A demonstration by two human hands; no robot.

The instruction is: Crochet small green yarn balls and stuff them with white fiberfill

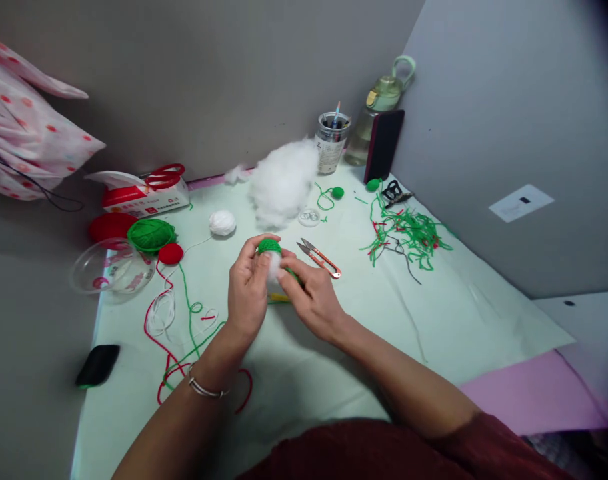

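Note:
Near the middle of the table, my left hand [249, 287] is closed around a small green crocheted piece [269, 246] from its left side. White stuffing [275, 265] shows at the lower side of that piece, between my two hands. The fingertips of my right hand [311, 297] pinch at the stuffing from the right, and a bit of green shows under those fingers. Just beyond my right hand lie orange-handled thread snips [320, 259]. A yellow item [279, 297] is partly hidden below my hands. Farther back sits a large heap of white stuffing [284, 183].
Yarn balls in green [151, 235], red [171, 253] and white [223, 223] lie left, beside a clear tub [87, 268] and tissue box [159, 200]. Loose strands tangle below. A yarn scrap pile [417, 233], phone [384, 145], bottle [364, 130] and pen can [330, 150] stand rightward.

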